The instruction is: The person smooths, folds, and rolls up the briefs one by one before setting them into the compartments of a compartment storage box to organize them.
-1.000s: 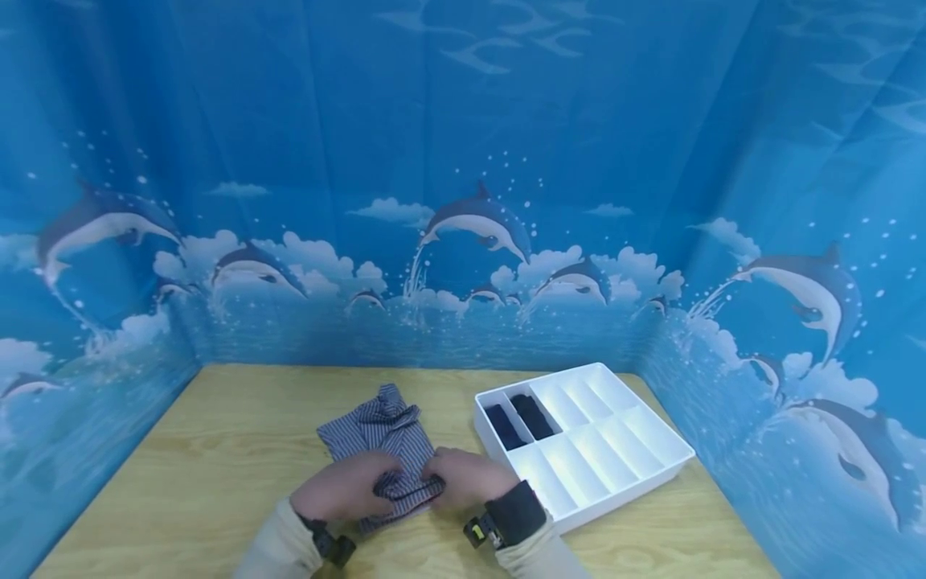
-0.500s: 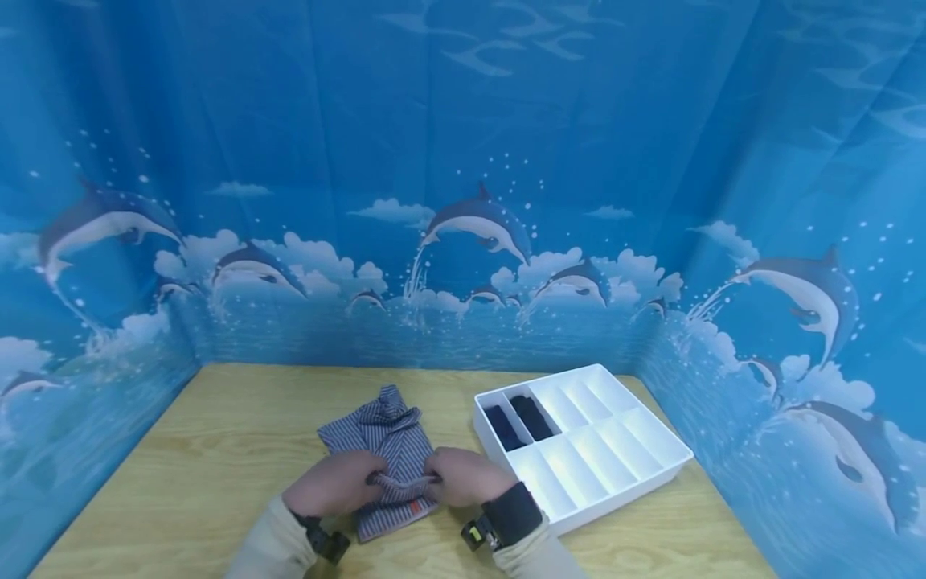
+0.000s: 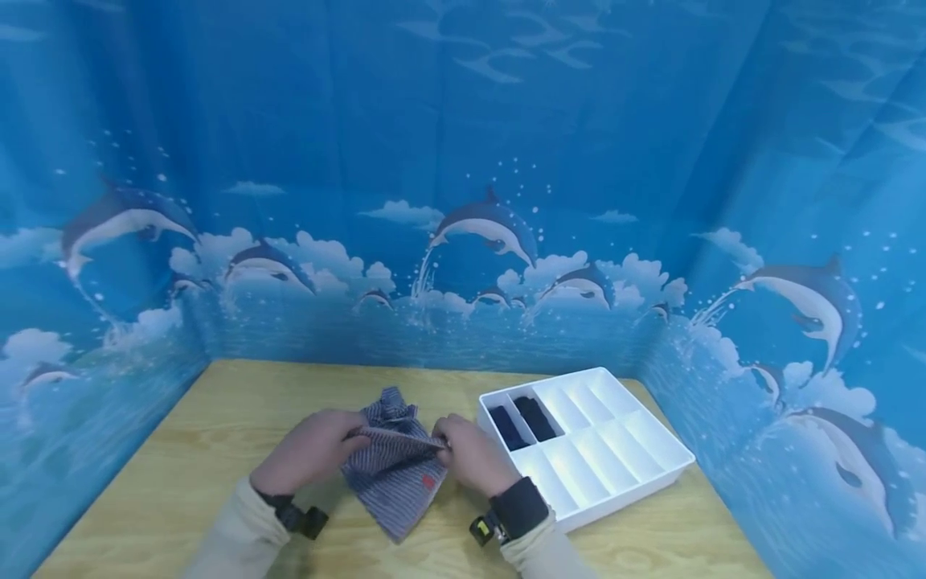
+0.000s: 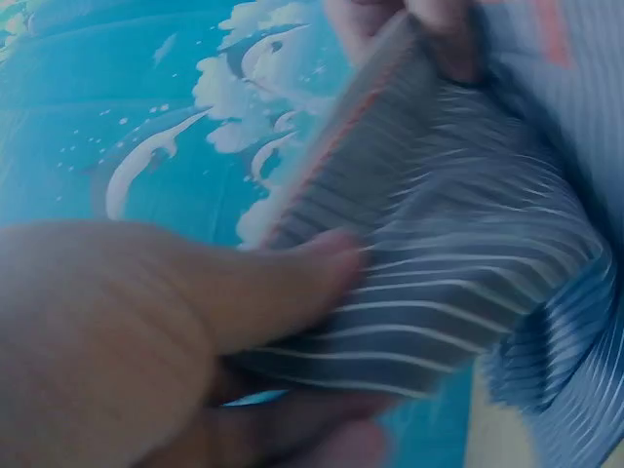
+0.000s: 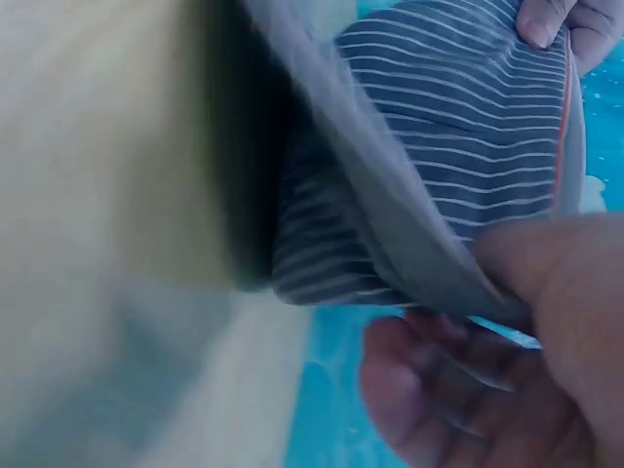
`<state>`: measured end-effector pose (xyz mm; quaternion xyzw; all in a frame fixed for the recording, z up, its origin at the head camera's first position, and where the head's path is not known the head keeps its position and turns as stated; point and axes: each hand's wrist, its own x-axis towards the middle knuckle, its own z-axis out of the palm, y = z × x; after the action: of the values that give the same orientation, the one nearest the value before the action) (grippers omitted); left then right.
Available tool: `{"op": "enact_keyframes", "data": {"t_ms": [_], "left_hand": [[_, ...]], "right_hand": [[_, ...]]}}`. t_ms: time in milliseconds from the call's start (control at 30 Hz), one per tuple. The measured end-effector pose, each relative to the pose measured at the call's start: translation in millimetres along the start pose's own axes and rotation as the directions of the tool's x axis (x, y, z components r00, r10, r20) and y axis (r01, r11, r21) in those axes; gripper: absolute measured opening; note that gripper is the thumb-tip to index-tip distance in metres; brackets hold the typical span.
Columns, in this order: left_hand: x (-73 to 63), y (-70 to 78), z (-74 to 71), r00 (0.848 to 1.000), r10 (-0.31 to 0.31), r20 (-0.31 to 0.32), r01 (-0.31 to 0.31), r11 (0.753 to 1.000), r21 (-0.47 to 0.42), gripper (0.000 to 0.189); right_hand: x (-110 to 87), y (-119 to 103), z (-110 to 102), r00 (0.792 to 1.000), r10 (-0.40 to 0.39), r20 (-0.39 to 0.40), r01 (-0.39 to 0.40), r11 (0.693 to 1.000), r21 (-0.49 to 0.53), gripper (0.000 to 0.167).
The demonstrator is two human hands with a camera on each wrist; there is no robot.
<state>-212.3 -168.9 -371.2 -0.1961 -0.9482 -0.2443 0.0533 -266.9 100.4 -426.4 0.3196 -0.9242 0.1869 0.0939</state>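
A grey-blue garment [image 3: 398, 494] with thin white stripes and a small red label [image 3: 428, 482] hangs between both hands, low over the table. My left hand [image 3: 318, 444] pinches one end of its open, band-like edge, thumb above and fingers beneath. The right hand [image 3: 473, 454] grips the other end of that edge, so the band is stretched between them. The left wrist view shows an orange line running along the band [image 4: 336, 136]. In the right wrist view the opening gapes around the striped cloth [image 5: 458, 117]. A bunched part [image 3: 391, 404] of the garment lies behind.
A white divided box [image 3: 579, 515] stands on the wooden table [image 3: 181, 482], close to the right wrist. Two of its back-left compartments hold dark folded cloths [image 3: 534, 418]. Blue dolphin-print curtains [image 3: 463, 338] enclose the table at the back and sides.
The hands have lifted the garment's edge up and away from the body and spread wider apart. The labelled part, earlier partly covered, now hangs down in front.
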Motion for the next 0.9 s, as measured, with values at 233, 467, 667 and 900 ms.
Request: {"op": "enact_keyframes", "data": {"t_ms": [233,467,667,900], "left_hand": [[-6.2,-12.0,-35.6,0.875,-0.057,-0.481,0.036,0.998,-0.052,0.01],[-49.7,-24.3,-88.2,0.998,0.047,-0.033,-0.057,0.874,-0.483,0.015],[-61.7,-37.0,-98.3,0.94,0.141,0.311,0.125,0.705,-0.698,0.02],[-33.5,-79.0,-15.2,0.924,-0.184,0.335,0.316,0.861,-0.398,0.015]], "right_hand": [[18.1,8.3,-44.7,0.97,0.063,-0.235,-0.047,0.996,0.075,0.013],[1.3,22.0,-107.0,0.932,-0.203,0.299,0.03,0.868,0.495,0.014],[2.8,21.8,-136.1,0.745,-0.328,0.58,-0.079,0.821,0.565,0.011],[20.1,3.9,-68.7,0.879,-0.044,0.476,0.03,0.999,0.036,0.011]]}}
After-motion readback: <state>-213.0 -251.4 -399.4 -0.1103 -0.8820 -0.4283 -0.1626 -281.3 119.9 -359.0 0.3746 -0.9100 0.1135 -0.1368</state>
